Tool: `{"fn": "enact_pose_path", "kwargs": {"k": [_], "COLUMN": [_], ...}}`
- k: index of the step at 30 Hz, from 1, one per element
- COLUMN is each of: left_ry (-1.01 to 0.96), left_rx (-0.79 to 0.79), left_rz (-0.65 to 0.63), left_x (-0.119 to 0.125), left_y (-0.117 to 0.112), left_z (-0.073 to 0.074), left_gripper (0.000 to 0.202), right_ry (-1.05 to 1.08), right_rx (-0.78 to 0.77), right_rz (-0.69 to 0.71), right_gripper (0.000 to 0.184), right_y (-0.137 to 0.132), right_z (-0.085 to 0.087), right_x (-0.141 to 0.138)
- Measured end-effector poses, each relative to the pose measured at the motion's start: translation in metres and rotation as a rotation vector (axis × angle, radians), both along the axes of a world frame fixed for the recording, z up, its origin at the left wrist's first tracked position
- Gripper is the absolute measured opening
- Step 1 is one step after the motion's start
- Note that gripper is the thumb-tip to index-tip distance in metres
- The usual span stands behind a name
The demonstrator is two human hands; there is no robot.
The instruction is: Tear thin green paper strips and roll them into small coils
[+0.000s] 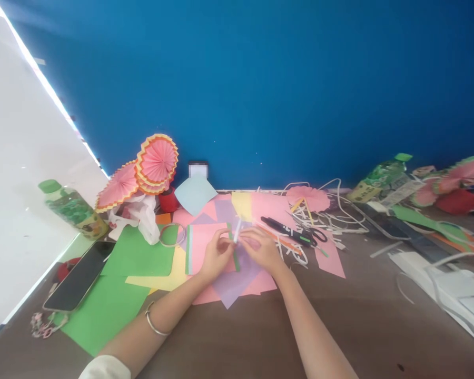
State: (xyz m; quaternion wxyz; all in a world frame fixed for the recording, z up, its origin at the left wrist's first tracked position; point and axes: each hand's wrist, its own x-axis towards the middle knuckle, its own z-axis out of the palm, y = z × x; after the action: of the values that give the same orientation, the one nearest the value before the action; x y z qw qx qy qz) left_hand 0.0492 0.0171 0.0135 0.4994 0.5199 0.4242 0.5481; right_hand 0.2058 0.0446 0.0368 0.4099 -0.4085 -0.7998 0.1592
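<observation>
My left hand (216, 256) and my right hand (263, 247) meet over a pile of coloured paper sheets (221, 247) on the brown table (339, 316). Both hands pinch a thin green paper strip (234, 247) and a small white piece (237, 230) above a pink sheet (203, 242). A lilac sheet (233, 284) lies under my wrists. My left wrist wears a silver bangle (154, 323). Black scissors (296, 234) lie just right of my right hand.
Green sheets (114, 295) and a phone (80, 281) lie at the left. Pink paper fans (156, 163) and a green-capped bottle (73, 208) stand at the back left. White paper trimmings (332, 216), another bottle (379, 179) and white cables (438, 284) fill the right. A blue wall (260, 79) is behind.
</observation>
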Motion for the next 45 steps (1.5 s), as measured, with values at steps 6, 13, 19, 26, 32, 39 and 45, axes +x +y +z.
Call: {"fn": "enact_pose_path", "kwargs": {"k": [6,13,19,26,32,39,45], "left_ry": [0.218,0.440,0.475,0.496,0.480,0.476,0.459], "left_rx": [0.156,0.254,0.270,0.276,0.263,0.247,0.245], "left_rz": [0.022,0.021,0.020,0.030,0.034,0.024,0.023], "left_x": [-0.0033,-0.0052,-0.0053,-0.0050,-0.0041,-0.0047,-0.0040], "left_y": [-0.0024,-0.0038,-0.0047,-0.0054,-0.0043,-0.0042,-0.0047], "left_z": [-0.0027,-0.0048,-0.0031,-0.0011,-0.0031,-0.0022,-0.0012], "left_gripper": [0.037,0.040,0.040,0.039,0.039,0.038,0.038], "right_ry": [-0.063,-0.086,-0.113,-0.153,-0.161,-0.276,-0.217], "right_rx": [-0.066,-0.030,0.026,0.046,0.054,0.094,0.040], "right_rz": [0.028,0.025,0.028,0.045,0.038,0.065,0.060], "right_gripper": [0.015,0.018,0.018,0.021,0.018,0.021,0.021], "right_y": [-0.0065,-0.0073,-0.0081,-0.0083,-0.0065,-0.0067,-0.0063], "right_z": [0.0011,0.0017,0.0021,0.0033,-0.0001,0.0013,0.0007], "right_x": [-0.0089,-0.0100,-0.0103,-0.0100,-0.0098,-0.0097,-0.0103]}}
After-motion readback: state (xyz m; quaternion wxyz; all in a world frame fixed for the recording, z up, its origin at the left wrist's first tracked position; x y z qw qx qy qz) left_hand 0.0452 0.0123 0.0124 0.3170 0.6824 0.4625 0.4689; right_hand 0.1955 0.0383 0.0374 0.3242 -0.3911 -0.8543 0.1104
